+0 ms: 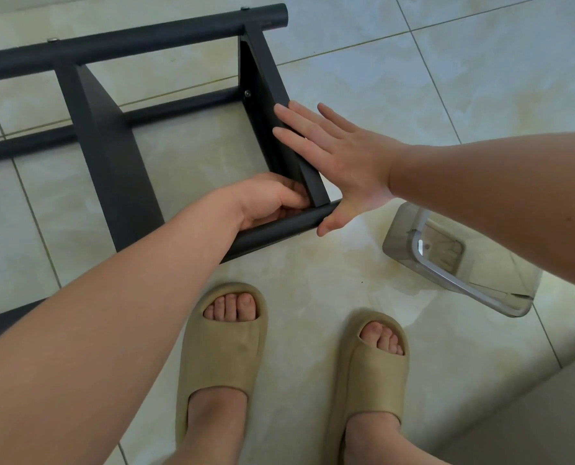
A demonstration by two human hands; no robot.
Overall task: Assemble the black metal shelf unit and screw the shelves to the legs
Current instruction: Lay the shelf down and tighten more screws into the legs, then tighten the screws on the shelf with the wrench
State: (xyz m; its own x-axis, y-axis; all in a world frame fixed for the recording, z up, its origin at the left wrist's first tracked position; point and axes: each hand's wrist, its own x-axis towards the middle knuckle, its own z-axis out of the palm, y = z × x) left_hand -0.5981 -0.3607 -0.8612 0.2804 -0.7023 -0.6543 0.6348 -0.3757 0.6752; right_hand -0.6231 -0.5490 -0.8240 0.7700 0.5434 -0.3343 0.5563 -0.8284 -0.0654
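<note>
Two bare hands work at one corner of the black shelf unit (88, 105), which lies on its side on the tiled floor (480, 95), up and left of the person's feet. The left hand (272, 199) reaches into the inner corner where the end shelf (266, 72) meets the near leg (279, 228). Its fingers are curled tight into that corner and mostly hidden, so I cannot tell whether its grip has hold of anything. The right hand (339, 162) has no grip on anything: its fingers are straight and spread, lying flat against the outer face of the end shelf, with the thumb down beside the end of the near leg. A second shelf (118, 169) stands parallel to the left, and both shelves run up to the far leg (145, 41) at the top of the view. A small screw head (247, 93) shows on the inside of the end shelf, and two more (52, 39) sit along the far leg. To the right, well apart from the unit, a clear plastic container (460, 260) lies on the floor with a silvery bent strip across it. What it holds cannot be made out through the reflections. Below, two feet wear beige slippers (222, 347), toes pointing toward the near leg.
</note>
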